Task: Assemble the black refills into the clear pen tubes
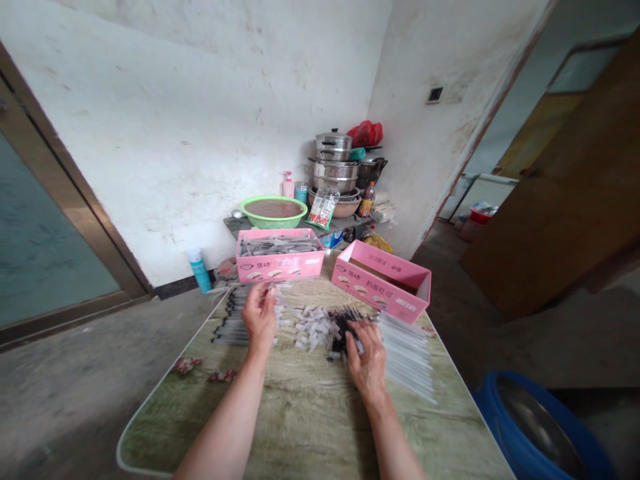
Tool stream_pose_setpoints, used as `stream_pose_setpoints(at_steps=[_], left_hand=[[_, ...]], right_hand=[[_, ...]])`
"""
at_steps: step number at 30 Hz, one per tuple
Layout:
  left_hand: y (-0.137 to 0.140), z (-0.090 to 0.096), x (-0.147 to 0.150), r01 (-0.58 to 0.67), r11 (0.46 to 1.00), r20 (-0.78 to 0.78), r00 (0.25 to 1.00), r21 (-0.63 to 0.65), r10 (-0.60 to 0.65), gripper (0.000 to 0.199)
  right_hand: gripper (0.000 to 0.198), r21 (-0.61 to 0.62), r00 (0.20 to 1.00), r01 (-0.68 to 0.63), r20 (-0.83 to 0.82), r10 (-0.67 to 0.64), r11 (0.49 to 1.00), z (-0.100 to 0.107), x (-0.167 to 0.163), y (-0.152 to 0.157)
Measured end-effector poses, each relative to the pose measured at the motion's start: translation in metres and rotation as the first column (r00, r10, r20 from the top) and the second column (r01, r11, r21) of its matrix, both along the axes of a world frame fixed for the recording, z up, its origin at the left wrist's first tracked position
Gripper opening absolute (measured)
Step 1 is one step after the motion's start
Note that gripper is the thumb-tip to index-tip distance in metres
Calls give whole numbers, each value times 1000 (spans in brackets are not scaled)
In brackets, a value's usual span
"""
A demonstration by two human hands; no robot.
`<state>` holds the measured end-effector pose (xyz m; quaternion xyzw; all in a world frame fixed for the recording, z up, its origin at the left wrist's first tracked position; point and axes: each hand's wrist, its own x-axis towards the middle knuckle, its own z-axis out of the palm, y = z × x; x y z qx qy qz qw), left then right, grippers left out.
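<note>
in the head view, holding the left hand (259,313) over the far left part of a green wood-patterned table (300,413), just in front of a printed pink cardboard box (280,267). pinching there, by the look of it, a slim translucent plastic tube (281,286) in a narrow grip between thumb and fingertips, probably for steadying so light a piece; blurring too much for certainty about the exact hold.

bending the right hand (367,353) over a heap of tiny black parts (341,325), right of the table's middle, pointing the fingers down with the thumb a little apart, likely suiting parts too small for a whole palm. seeming to touch the heap, but hiding the fingertips; not being able to tell about anything caught between them.

having a loose heap of small white plastic pieces (314,327) between the two hands, perhaps for easy reach from either side. lining up slim grey tubes with black ends (230,319) on the left, and long clear plastic tubes (407,353) on the right, beside the right hand, presumably for separating kinds.

standing the pink box, full of slender grey sticks (280,246), at the far left, and angling a matching pink cardboard box (380,283) at the far right, probably leaving the middle to the loose parts. stacking round steel pots (335,170) farther back, right of a bright green plastic basin (274,221), likely using the corner for storage.
</note>
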<state>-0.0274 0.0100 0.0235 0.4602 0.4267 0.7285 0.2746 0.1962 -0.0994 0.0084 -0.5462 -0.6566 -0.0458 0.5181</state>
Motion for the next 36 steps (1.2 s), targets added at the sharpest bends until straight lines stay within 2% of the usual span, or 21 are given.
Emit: stream_pose_setpoints(at_steps=[2,4,7,11,14,17,19,23,24,26,31,36], left_hand=[[5,-1,0,80,997,177,981,15,-81,31],[7,-1,1,192,981,322,928,12,-185,32],[5,-4,7,327,945,444,847,-3,-292,34],[-3,-7,21,419,906,425,832,-59,-356,35],[-8,-9,30,484,871,420,810,-83,-410,33],[-9,-10,33,540,836,438,778,-97,-452,34],[-10,-10,33,591,797,448,750,-125,-487,38],[-15,-10,35,727,651,434,669,-217,-603,42],[-16,-10,36,743,629,431,657,-231,-618,41],[-17,-11,38,744,621,431,658,-246,-618,41],[-15,-13,37,716,643,430,688,-271,-584,41],[-14,-13,35,694,660,423,710,-287,-563,41]], right_hand=[[24,-34,998,-23,-54,21,999,0,-2,-2],[26,-115,989,-53,-145,36,992,-1,-5,-3],[33,-272,940,-157,-335,59,949,-4,-8,-2],[52,-358,798,-397,-590,125,845,-10,-11,2],[54,-369,735,-493,-662,150,788,-11,-13,4],[51,-365,726,-509,-668,161,780,-11,-14,4],[51,-341,692,-524,-704,158,780,-10,-15,4],[52,-318,603,-572,-788,125,756,-11,-17,4],[52,-314,581,-585,-805,116,748,-11,-17,4],[52,-297,541,-606,-834,109,738,-10,-18,4],[50,-236,459,-677,-876,149,697,-9,-20,3],[45,-247,479,-675,-863,159,695,-6,-19,2]])
